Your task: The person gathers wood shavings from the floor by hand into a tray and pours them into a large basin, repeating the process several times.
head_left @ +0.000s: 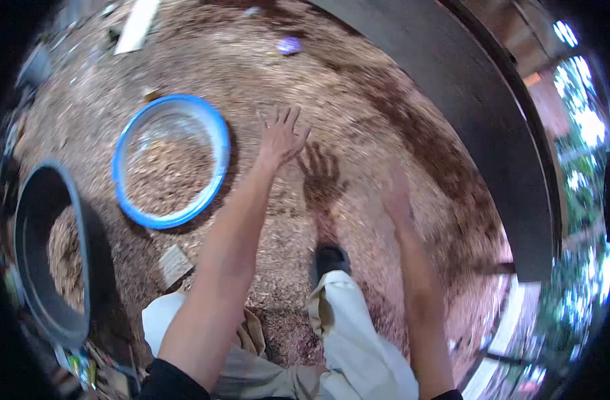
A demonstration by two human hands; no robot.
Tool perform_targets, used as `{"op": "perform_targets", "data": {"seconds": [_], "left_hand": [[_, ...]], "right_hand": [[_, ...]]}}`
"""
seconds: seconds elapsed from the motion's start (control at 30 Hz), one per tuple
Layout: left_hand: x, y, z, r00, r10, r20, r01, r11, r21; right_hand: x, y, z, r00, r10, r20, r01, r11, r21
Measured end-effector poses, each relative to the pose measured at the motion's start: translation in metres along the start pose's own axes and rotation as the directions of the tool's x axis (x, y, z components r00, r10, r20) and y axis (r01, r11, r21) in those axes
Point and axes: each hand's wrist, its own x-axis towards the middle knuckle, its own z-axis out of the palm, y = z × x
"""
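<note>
My left hand (282, 137) is stretched out over the ground with its fingers spread, holding nothing. A dark hand-shaped shadow (320, 180) falls on the ground just to its right. My right hand (397, 192) reaches forward further right, blurred by motion; its fingers look extended, and no object shows in it. Beneath both hands lies loose brown material like wood shavings or sawdust (358, 127). Left of my left forearm is a round basin with a blue rim (223, 143), partly filled with similar brown bits.
A dark tub (72, 180) holding brown material stands at the far left. Near it lies a small pale flat piece (175, 265). A purple object (289, 45) and a white strip (137, 27) lie further off. A long dark board or beam (478, 100) curves along the right.
</note>
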Motion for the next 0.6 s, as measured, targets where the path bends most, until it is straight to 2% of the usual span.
{"op": "perform_targets", "data": {"seconds": [0.03,0.07,0.1,0.13,0.17,0.23,0.27,0.3,0.37,0.4,0.47,0.5,0.53,0.57,0.6], "left_hand": [[0.005,0.011,0.008,0.999,0.047,0.022,-0.046,0.999,-0.030],[0.007,0.020,0.012,0.969,0.208,0.133,-0.212,0.977,0.014],[0.007,0.034,0.017,0.902,0.359,0.241,-0.379,0.925,0.041],[0.005,0.047,0.018,0.932,0.281,0.228,-0.294,0.955,0.023],[0.003,0.058,0.020,0.927,0.297,0.229,-0.306,0.952,0.007],[0.003,0.069,0.021,0.950,0.136,0.281,-0.147,0.989,0.018],[0.007,0.071,0.027,0.942,0.136,0.306,-0.141,0.990,-0.004],[0.007,0.070,0.029,0.941,0.146,0.305,-0.154,0.988,0.003],[-0.003,0.058,0.026,0.889,0.196,0.415,-0.290,0.941,0.176],[-0.008,0.056,0.018,0.895,0.140,0.423,-0.224,0.962,0.157],[-0.014,0.065,0.018,0.908,0.074,0.412,-0.171,0.964,0.204],[-0.019,0.065,0.010,0.918,0.009,0.397,-0.116,0.962,0.247],[-0.025,0.070,-0.002,0.925,0.019,0.381,-0.097,0.978,0.187],[-0.027,0.073,-0.016,0.928,-0.010,0.372,-0.081,0.971,0.227],[-0.031,0.076,-0.030,0.935,-0.044,0.352,-0.048,0.968,0.247]], "right_hand": [[-0.025,0.028,-0.030,0.996,0.085,0.037,-0.082,0.993,-0.090],[-0.055,0.051,-0.061,0.982,0.175,0.068,-0.161,0.970,-0.180],[-0.082,0.059,-0.097,0.964,0.248,0.094,-0.213,0.936,-0.281],[-0.092,0.068,-0.127,0.949,0.289,0.130,-0.225,0.904,-0.363],[-0.105,0.082,-0.150,0.945,0.302,0.123,-0.237,0.895,-0.378],[-0.122,0.093,-0.175,0.917,0.344,0.202,-0.168,0.792,-0.587],[-0.117,0.100,-0.186,0.876,0.412,0.252,-0.234,0.818,-0.526],[-0.112,0.107,-0.190,0.876,0.418,0.242,-0.246,0.817,-0.521],[-0.104,0.120,-0.188,0.933,0.173,0.314,0.009,0.864,-0.504],[-0.097,0.120,-0.182,0.936,0.160,0.313,0.013,0.874,-0.485],[-0.090,0.114,-0.174,0.867,0.152,0.475,0.104,0.876,-0.471],[-0.093,0.123,-0.156,0.872,0.120,0.475,0.115,0.892,-0.436],[-0.095,0.132,-0.132,0.880,0.020,0.474,0.212,0.878,-0.429],[-0.097,0.140,-0.111,0.879,-0.080,0.470,0.304,0.853,-0.424],[-0.094,0.131,-0.103,0.724,0.047,0.688,0.258,0.907,-0.333]]}}
